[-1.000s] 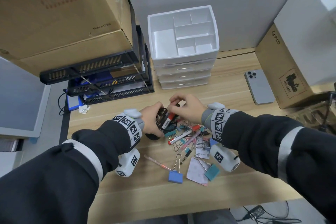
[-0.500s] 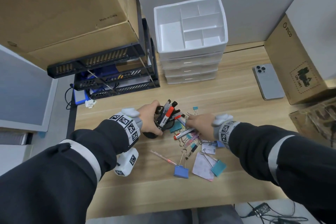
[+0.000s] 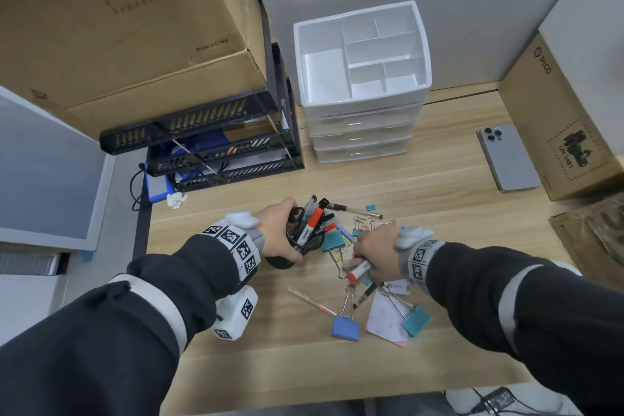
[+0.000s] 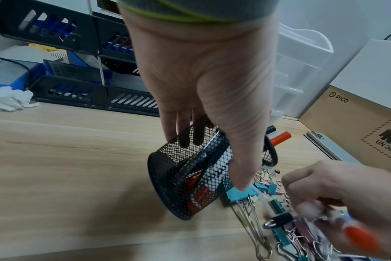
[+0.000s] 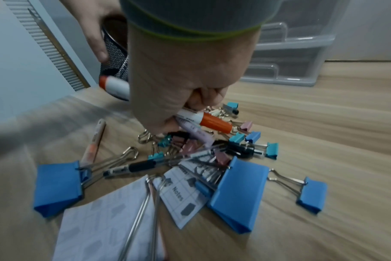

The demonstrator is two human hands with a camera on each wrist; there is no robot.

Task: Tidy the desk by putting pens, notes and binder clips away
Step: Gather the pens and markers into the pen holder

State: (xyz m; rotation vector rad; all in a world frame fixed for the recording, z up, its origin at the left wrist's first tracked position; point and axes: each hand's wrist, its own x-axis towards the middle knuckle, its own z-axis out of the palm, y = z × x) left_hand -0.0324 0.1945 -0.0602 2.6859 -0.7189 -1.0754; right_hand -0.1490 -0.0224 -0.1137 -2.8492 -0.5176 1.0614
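1. On the wooden table [image 3: 439,186] in the head view, the left hand [image 3: 280,233] grips a black wire-mesh pen cup [image 3: 304,240], tilted toward the clutter and already bristling with pens. The right hand [image 3: 374,255] is curled round a white marker with an orange-red cap [image 3: 358,271], lifted from the heap of coloured binder clips [image 3: 363,224] and paper notes [image 3: 385,317]. A white drawer organiser [image 3: 363,105] stands behind, its top tray unfilled.

2. From the left wrist, the fingers and thumb wrap the mesh cup [image 4: 190,176], whose base touches the table while its mouth leans right, toward the other hand.

3. From the right wrist, the closed fingers [image 5: 203,96] pinch the marker [image 5: 203,120] together with a pale lilac pen [image 5: 198,133], just above the clips; a black-grip pen [image 5: 141,166] and a slim orange pen [image 5: 94,141] lie loose.

4. Pen-gathering looks well underway. Next, the marker must go tail-first into the crowded cup, then the loose pens; clips and notes wait untouched.
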